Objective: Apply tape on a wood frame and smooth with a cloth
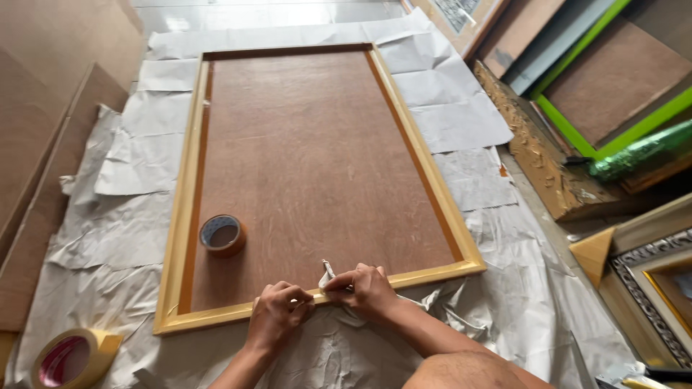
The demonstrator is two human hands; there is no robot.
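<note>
Two hands at near rail of gold frame (317, 297), frame lying back-up on paper-covered floor (504, 302). Left hand (277, 311) clenched, pressing on rail. Right hand (366, 288) pinching small pale tape scrap (328, 272) at rail edge beside brown backing board (310, 166). Brown tape roll (223, 235) resting on board, near left hand. Best handling, by judgement: keep left pressure steady, pull scrap low along rail, avoid lifting board edge. Second tape roll (72, 358) on floor, well apart.
</note>
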